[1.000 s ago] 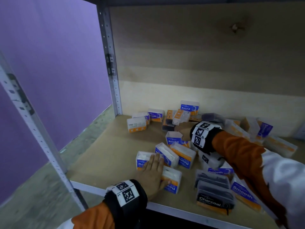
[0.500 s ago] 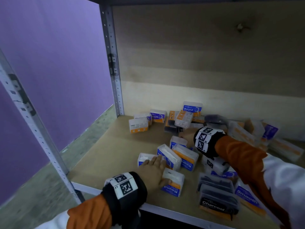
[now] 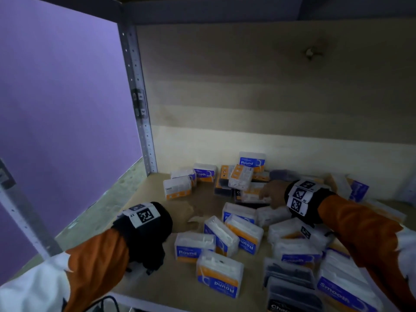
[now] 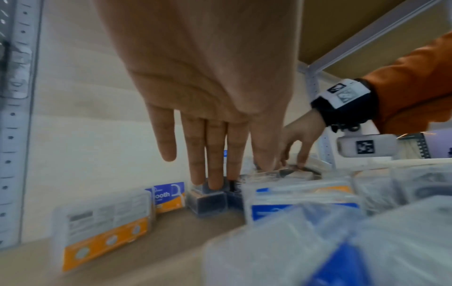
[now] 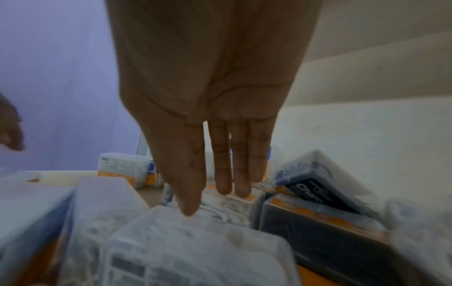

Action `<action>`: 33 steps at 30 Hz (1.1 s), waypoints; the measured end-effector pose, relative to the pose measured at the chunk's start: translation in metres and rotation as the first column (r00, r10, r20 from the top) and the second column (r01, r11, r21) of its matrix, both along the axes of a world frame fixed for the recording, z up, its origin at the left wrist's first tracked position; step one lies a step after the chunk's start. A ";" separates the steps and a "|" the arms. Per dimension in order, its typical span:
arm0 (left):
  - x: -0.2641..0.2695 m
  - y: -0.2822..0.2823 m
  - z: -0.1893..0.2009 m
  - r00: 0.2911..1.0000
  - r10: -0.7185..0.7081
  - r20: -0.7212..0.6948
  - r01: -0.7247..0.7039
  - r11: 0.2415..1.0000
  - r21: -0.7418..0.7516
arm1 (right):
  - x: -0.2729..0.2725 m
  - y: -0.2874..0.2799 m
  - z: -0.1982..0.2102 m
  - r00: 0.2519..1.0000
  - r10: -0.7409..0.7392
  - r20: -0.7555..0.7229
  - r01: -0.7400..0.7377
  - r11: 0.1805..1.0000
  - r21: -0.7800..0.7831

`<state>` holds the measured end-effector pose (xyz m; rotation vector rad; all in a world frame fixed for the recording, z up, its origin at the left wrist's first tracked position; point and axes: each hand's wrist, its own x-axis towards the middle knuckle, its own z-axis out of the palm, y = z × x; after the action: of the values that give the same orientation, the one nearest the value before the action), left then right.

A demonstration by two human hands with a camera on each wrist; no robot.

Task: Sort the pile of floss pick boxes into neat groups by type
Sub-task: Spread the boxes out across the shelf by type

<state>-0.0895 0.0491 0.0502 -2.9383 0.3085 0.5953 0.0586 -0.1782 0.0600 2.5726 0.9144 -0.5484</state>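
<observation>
A scatter of floss pick boxes [image 3: 244, 224] lies across the wooden shelf [image 3: 184, 203], and everything here is placed against that pile. At its near edge, closest to the shelf's front lip, one clear box with a blue and orange label reading Round [image 3: 219, 274] lies turned upside down to the viewer, with a dark box marked Charcoal [image 3: 292, 296] to its right and a Smooth box [image 3: 346, 289] beyond that. The left hand [image 4: 210, 87] is off the pile's near left side, raised clear of the boxes; the wrist view shows its fingers [image 4: 215, 154] straight and loose, gripping nothing. Further in, over the middle of the pile, the right hand [image 5: 210, 100] reaches flat with fingers extended, its fingertips [image 5: 223, 185] close to or touching a clear box of white picks [image 5: 227, 207]; contact cannot be judged, and nothing is grasped. Beside it on the right sit more dark charcoal boxes [image 5: 315, 189]. At the pile's far left stands a box showing its printed back [image 3: 177, 189], and at the far edge, against the pale back panel [image 3: 247, 91], a Round box stands upright [image 3: 252, 160].
</observation>
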 end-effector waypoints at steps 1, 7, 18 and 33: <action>0.005 0.005 0.001 1.000 -0.001 0.027 0.001 1.000 0.012 | 0.002 -0.003 0.001 0.999 -0.013 -0.030 0.013 1.000 -0.006; 0.041 0.040 0.004 0.986 0.110 0.126 -0.115 0.993 0.035 | 0.009 -0.017 -0.002 0.985 0.012 -0.171 -0.015 1.000 -0.015; 0.082 0.087 -0.012 0.941 0.260 0.217 -0.289 0.951 0.112 | 0.015 -0.019 -0.006 0.997 0.053 -0.056 -0.055 0.998 -0.024; 0.100 0.106 -0.036 0.913 0.292 0.283 -0.341 0.929 0.141 | 0.040 0.004 0.062 0.984 0.030 0.174 -0.067 0.974 0.215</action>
<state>0.0102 0.1554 0.0142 -2.8491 -0.2479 0.2481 0.0982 -0.1746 0.1223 2.7319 1.0258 -0.2184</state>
